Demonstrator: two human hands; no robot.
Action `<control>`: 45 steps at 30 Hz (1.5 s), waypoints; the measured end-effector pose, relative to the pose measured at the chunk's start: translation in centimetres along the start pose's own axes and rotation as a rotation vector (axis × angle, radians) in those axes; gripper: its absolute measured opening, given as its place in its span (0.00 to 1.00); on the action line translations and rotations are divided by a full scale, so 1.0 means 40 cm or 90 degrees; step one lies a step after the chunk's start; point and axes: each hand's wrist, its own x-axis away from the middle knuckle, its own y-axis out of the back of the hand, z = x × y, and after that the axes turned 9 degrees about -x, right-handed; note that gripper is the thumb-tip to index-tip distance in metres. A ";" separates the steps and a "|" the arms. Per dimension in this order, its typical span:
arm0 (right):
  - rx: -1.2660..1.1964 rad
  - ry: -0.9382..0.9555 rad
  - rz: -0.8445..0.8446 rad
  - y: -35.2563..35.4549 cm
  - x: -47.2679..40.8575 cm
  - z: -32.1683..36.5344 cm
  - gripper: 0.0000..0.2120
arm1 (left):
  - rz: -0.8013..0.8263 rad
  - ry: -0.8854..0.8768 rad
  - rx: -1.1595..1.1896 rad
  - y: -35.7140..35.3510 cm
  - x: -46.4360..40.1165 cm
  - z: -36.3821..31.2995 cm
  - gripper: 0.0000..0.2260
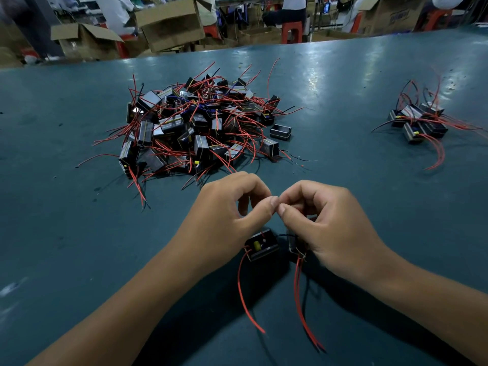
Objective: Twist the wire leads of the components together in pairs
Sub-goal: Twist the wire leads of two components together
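Nearest to us, two red leads trail toward the bottom edge across the teal tabletop point(79, 233): one long red wire point(244, 299) runs down from the left component point(261, 247), a small black box with a yellow part on its top face, and a paired red wire point(303, 307) drops from the right component point(295, 244), which is mostly hidden beneath our right hand. Both components sit on the tabletop just beside each other, directly below our hands.

Above them, our left hand point(227, 207) and right hand point(324, 215) meet thumb to thumb. The fingers of the left hand point(264, 210) are curled, thumb and forefinger pinched together at the tips; the fingers of the right hand point(287, 210) are curled the same way, pinching at the same spot. The wire ends held there are too thin for us to make out, so we judge the hold only from the pinch.

Farther on, in the middle of the tabletop, lies a large pile of components point(200, 128), black boxes tangled in red, black and a few blue wires. One empty black casing point(280, 132) sits just beside its right edge. Well apart to the right is a smaller cluster of components point(420, 122), with red leads fanning out.

Beyond the tabletop's far edge stand open cardboard boxes point(171, 22) and red stools point(291, 31).
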 end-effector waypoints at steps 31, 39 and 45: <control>-0.003 0.030 0.086 0.015 0.003 0.016 0.04 | -0.057 -0.269 -0.171 0.029 -0.017 0.028 0.08; 0.064 0.078 0.012 0.008 0.006 0.021 0.06 | -0.039 -0.010 -0.014 -0.010 0.007 -0.009 0.08; 0.075 0.071 0.027 0.006 0.007 0.020 0.07 | 0.003 0.151 0.178 -0.016 0.005 -0.010 0.11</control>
